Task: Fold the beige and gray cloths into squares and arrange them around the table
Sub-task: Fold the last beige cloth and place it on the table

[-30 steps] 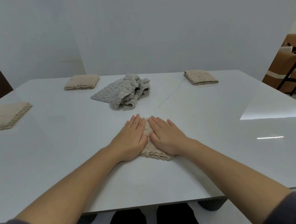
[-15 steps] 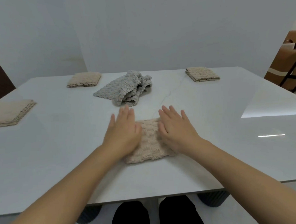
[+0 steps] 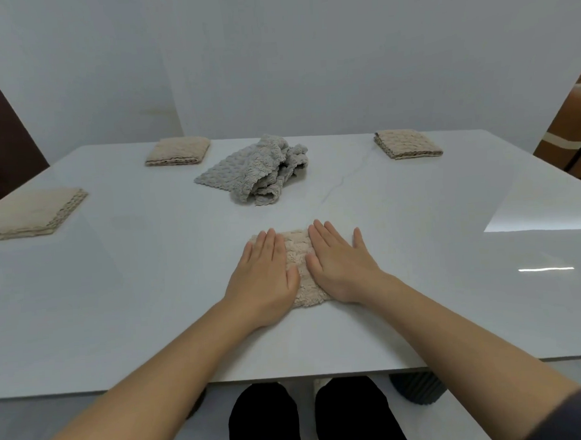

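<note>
While the broad, glossy white table (image 3: 151,294) fills most of the view, four folded beige cloths and one gray one lie spread across it; the crumpled gray knitted cloth (image 3: 256,169) sits unfolded near the far middle, well apart from the hands. At the left edge rests a folded beige textured cloth (image 3: 29,213), square and flat; a second folded beige square (image 3: 178,151) lies at the far left, and a third folded beige square (image 3: 408,143) lies at the far right, each apart from the gray heap between them. Near the front edge, in the middle, lies the small folded beige waffle-textured cloth (image 3: 300,263), pressed under both palms. The left hand (image 3: 263,278) lies flat on its left part, fingers straight and together, gripping nothing; the right hand (image 3: 342,267) lies flat on its right part, fingers slightly spread, likewise clasping nothing, its little finger reaching past the cloth's edge; a strip of cloth shows between the two hands.
</note>
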